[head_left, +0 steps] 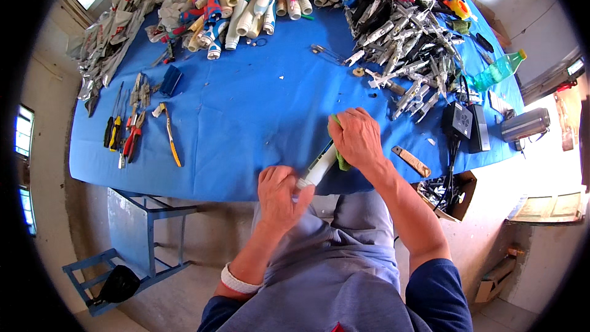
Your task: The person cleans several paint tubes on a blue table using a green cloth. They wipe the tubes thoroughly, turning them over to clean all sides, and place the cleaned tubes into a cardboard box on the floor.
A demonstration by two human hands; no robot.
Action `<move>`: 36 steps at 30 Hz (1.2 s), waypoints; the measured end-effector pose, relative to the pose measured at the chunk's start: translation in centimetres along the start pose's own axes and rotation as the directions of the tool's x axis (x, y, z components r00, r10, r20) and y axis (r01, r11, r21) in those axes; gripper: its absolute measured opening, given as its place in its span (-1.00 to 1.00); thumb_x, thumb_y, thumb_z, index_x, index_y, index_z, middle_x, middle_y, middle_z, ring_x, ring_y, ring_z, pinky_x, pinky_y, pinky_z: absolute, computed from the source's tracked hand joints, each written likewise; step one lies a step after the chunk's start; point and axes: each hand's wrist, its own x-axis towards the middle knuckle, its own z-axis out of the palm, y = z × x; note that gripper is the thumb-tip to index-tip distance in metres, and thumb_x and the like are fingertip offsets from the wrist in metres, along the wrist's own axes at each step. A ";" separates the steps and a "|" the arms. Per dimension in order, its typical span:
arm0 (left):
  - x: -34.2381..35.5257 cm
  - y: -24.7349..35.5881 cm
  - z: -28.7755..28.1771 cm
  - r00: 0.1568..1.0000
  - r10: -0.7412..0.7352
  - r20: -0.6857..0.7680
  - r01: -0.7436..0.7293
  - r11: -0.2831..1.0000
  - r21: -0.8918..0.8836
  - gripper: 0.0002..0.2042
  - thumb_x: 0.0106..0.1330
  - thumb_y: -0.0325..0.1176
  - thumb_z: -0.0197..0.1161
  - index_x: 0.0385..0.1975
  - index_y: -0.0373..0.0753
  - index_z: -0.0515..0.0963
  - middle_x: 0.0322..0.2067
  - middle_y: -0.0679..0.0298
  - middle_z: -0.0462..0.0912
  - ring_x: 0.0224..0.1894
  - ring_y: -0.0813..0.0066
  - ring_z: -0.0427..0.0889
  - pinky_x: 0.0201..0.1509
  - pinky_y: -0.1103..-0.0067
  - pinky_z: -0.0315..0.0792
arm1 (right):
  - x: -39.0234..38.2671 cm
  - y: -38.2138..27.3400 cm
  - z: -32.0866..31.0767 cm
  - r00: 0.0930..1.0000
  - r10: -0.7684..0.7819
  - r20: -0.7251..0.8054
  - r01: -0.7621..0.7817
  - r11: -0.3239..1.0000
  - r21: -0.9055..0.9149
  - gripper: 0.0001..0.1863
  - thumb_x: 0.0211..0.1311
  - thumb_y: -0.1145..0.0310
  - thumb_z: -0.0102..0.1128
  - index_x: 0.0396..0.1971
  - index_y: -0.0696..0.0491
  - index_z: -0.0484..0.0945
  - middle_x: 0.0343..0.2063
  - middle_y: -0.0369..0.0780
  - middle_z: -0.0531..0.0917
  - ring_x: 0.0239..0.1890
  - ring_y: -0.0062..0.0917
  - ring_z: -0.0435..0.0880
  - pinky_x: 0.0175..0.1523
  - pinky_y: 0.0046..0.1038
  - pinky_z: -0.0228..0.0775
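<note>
While left hand [281, 198] curls round white handle [319, 169], right hand [357, 139] clasps cloth [343, 162].

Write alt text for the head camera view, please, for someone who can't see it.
A person's right hand holds a white tube and green cloth, the left hand at the tube's near end, over a blue-covered table. Beyond lie heaped tubes and gray parts; pliers and screwdrivers lie at left.
</note>
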 end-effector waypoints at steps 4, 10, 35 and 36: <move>0.2 0.2 0.0 1.000 0.020 0.016 -0.021 0.998 0.062 -0.59 0.14 -0.04 0.37 -0.70 -0.23 0.46 -0.32 0.17 0.51 -0.23 0.12 0.51 -0.03 0.24 0.34 | 0.1 -0.3 1.0 0.997 0.026 -0.071 -0.026 1.000 0.001 -0.75 0.18 0.38 0.26 -0.64 0.13 0.49 -0.56 -0.11 0.58 -0.41 -0.12 0.56 -0.16 -0.17 0.40; -0.3 0.0 0.8 1.000 0.020 -0.015 -0.019 0.995 0.099 -0.60 0.16 -0.05 0.36 -0.66 -0.26 0.49 -0.33 0.16 0.53 -0.20 0.11 0.52 0.01 0.24 0.34 | -1.5 -2.1 0.4 0.975 -0.152 -0.162 0.160 0.986 0.036 -0.83 0.17 0.38 0.31 -0.52 0.11 0.55 -0.46 -0.18 0.64 -0.29 -0.22 0.57 -0.06 -0.24 0.37; -0.3 0.2 0.8 0.999 0.016 0.032 -0.020 0.993 0.120 -0.70 0.09 -0.17 0.42 -0.45 -0.30 0.57 -0.26 0.19 0.56 -0.16 0.16 0.53 0.06 0.26 0.34 | -6.4 -5.8 -4.0 0.953 -0.261 0.151 0.191 0.909 0.370 -0.63 0.22 0.42 0.22 0.01 0.24 0.57 0.15 -0.03 0.53 0.26 -0.09 0.44 0.30 -0.21 0.34; -0.1 0.3 0.8 0.999 0.010 0.039 -0.015 0.991 0.133 -0.71 0.08 -0.17 0.42 -0.44 -0.29 0.58 -0.26 0.19 0.56 -0.16 0.17 0.53 0.06 0.26 0.34 | -6.6 -5.5 -3.8 0.954 -0.267 0.136 0.201 0.907 0.371 -0.65 0.21 0.44 0.23 -0.01 0.21 0.59 0.13 -0.04 0.55 0.23 -0.11 0.47 0.30 -0.22 0.34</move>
